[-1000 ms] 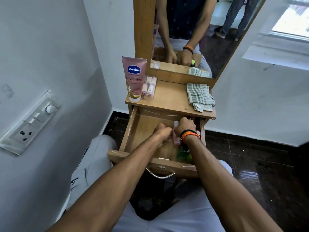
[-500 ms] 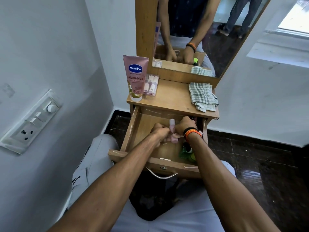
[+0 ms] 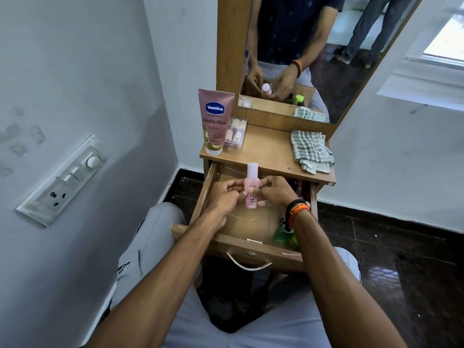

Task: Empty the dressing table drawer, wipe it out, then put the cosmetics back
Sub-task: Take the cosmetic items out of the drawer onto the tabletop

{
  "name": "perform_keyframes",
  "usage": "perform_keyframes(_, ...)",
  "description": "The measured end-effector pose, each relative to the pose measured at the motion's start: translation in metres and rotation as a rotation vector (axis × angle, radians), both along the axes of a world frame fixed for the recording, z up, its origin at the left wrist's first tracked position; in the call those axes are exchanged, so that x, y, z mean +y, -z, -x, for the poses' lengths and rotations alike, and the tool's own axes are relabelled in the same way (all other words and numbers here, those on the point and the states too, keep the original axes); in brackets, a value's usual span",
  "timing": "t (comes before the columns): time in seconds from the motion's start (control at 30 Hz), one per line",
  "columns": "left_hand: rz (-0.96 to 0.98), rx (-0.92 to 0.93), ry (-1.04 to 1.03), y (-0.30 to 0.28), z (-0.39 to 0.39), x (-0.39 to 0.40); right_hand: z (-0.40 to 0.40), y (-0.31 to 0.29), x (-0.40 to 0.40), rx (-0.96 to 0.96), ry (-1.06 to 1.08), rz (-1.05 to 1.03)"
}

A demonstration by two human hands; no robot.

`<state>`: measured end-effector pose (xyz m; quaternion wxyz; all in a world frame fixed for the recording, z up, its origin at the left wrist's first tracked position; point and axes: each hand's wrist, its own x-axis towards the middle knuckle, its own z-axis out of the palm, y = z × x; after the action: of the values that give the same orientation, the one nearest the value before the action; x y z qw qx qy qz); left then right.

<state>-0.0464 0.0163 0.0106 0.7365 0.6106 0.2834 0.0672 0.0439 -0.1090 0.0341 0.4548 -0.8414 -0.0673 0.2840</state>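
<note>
**Pink bottle held upright over the open drawer**

You have a small pink bottle (image 3: pixel 251 187) upright between both hands, above the open drawer (image 3: pixel 241 222) of the dressing table (image 3: pixel 271 156). Its pale cap points toward the tabletop edge. Green items (image 3: pixel 286 236) lie in the drawer's front right corner, partly hidden under your wrist.

On the tabletop, a pink Vaseline tube (image 3: pixel 214 121) stands on its cap at the left rear, a clear case of small bottles (image 3: pixel 235 133) just beside it, and a checked cloth (image 3: pixel 312 151) is crumpled at the right. The mirror (image 3: pixel 313 59) rises behind, white walls close in on both sides, a switch panel (image 3: pixel 62 182) sits on the left wall, and the floor is dark tile.

Your left hand (image 3: pixel 224 197) pinches the bottle's body with curled fingertips; your right hand (image 3: pixel 276 190), with bands at the wrist, pinches it from the other side.
</note>
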Motion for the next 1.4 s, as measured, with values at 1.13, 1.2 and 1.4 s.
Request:
perform_keyframes(1.13,-0.297,-0.094,-0.232,-0.037,-0.031,0.026,-0.028,-0.023,0.079,-0.580,0.005,-0.198)
perform_keyframes(1.2,-0.301,-0.092,-0.239,-0.037,-0.031,0.026,-0.028,-0.023,0.080,-0.576,0.006,-0.202)
perform_keyframes(1.4,-0.282,-0.096,-0.223,-0.037,-0.030,0.025,-0.027,-0.022,0.081,-0.565,0.010,-0.206)
